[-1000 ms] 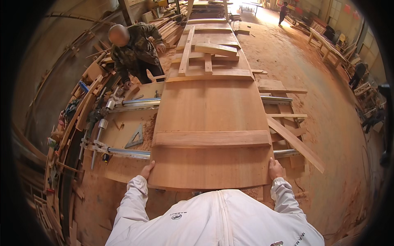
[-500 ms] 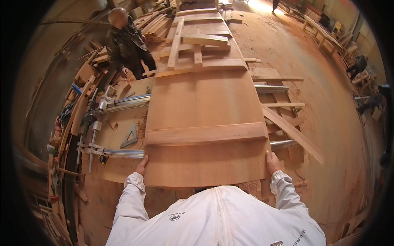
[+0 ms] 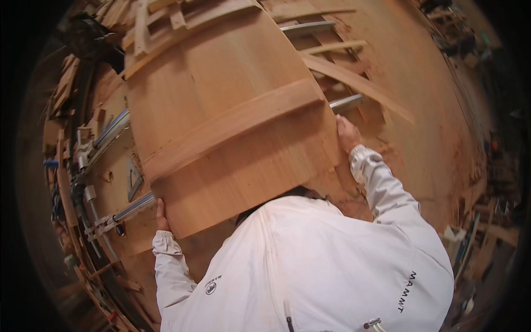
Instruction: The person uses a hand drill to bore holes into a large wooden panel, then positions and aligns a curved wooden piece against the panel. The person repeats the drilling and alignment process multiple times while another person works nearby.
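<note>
A wide, flat wooden panel [image 3: 241, 189] reaches from just in front of my chest to the far left, with a wooden batten [image 3: 238, 127] lying across it. At the panel's near left corner, my left hand [image 3: 161, 217] is closed on the side edge, thumb up, with most fingers hidden. My right hand [image 3: 348, 134] is closed on the right side edge, its fingertips partly hidden by the wood. More strips, forming a frame-like shape [image 3: 142, 33], lie on the panel's far part.
Metal clamp bars [image 3: 112, 133] run beneath the panel and stick out on both sides. A triangular set square [image 3: 134, 178] lies on the board at left. A loose plank [image 3: 359, 86] slants out at right. Another person, blurred, stands at far left [image 3: 97, 41].
My view has turned and tilted, so the panel now appears slanted and nearer. Both hands keep their hold on its side edges.
</note>
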Demonstrator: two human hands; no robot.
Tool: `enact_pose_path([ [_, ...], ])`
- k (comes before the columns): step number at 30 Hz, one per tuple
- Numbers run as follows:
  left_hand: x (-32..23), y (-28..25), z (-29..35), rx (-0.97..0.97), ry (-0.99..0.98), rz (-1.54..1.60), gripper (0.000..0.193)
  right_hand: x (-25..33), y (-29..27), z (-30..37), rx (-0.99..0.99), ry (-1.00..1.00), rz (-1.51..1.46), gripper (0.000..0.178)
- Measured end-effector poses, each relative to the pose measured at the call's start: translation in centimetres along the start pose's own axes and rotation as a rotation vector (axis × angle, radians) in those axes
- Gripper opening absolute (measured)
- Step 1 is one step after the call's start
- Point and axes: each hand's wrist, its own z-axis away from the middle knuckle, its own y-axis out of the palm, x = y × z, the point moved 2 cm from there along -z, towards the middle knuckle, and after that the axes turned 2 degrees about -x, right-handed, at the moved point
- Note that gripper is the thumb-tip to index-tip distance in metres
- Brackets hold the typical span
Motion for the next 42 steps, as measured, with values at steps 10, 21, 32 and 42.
enact_pose_path([
  [10, -0.6, 2.1, 0.2, 0.061, -0.034, 0.068, 0.07, -4.1, 0.5, 0.0, -0.346, 0.006, -0.256, 0.045],
  [21, -0.2, 1.0, 1.2, 0.032, 0.001, 0.05, 0.073, -5.5, 1.0, -0.5, -0.406, 0.108, -0.677, 0.015],
  [32, 0.0, 0.1, -0.7, -0.044, 0.099, -0.002, 0.072, -4.4, 2.9, -4.7, 0.248, -0.05, -0.293, 0.054],
  [42, 1.0, 0.2, -1.1, -0.031, 0.056, 0.067, 0.065, -4.7, 2.8, -4.9, 0.177, -0.046, -0.2, 0.058],
])
